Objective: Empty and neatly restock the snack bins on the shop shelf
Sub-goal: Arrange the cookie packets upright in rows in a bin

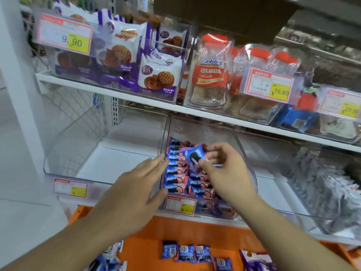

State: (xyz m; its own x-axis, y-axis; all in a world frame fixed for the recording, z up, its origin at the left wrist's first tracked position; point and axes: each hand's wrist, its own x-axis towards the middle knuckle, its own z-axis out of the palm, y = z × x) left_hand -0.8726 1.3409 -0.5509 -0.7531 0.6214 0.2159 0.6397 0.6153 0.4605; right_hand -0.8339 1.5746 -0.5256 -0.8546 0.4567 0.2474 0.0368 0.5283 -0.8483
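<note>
The print on the middle bin's price tag (180, 204) is too blurred to read; grey packets (322, 184) at right smear; loose blue packets (222, 264) are cropped below.

Blue-pink snack packets (176, 174); orange tray (195, 229).

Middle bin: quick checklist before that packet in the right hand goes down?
1. Grip: right hand pinches the blue cookie packet above the rows. Ok.
2. Left hand lies flat, its fingertips against the left wall of the middle bin, outside the drop path. Ok.
3. Packed rows: the left column stands neatly on edge. Ok.
4. Free slot: the right side is hidden by the hand. Cannot tell.
5. Packet orientation: it sits tilted, face up, unlike the rows on edge. Not ok.
6. Stock left: loose packets lie on the orange surface below. Ok.
</note>
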